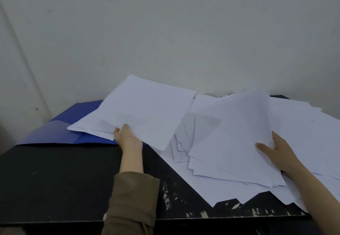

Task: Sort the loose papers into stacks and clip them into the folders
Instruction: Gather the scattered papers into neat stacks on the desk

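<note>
Most of the blue folder [60, 133] is covered by the left sheets [139, 109], so only its near and left parts are seen; whether one folder or several lie there cannot be told. The fingers of the left hand [127, 137] are hidden under those sheets (only the thumb and the back of the hand show). The fingers of the right hand [277, 153] are concealed behind the raised stack [237, 135], with the thumb alone visible on its face. The loose pile [303, 129] is cut off by the right edge. Any print on the paper is too faint to be read. The right forearm is cropped at the lower right corner.
</note>
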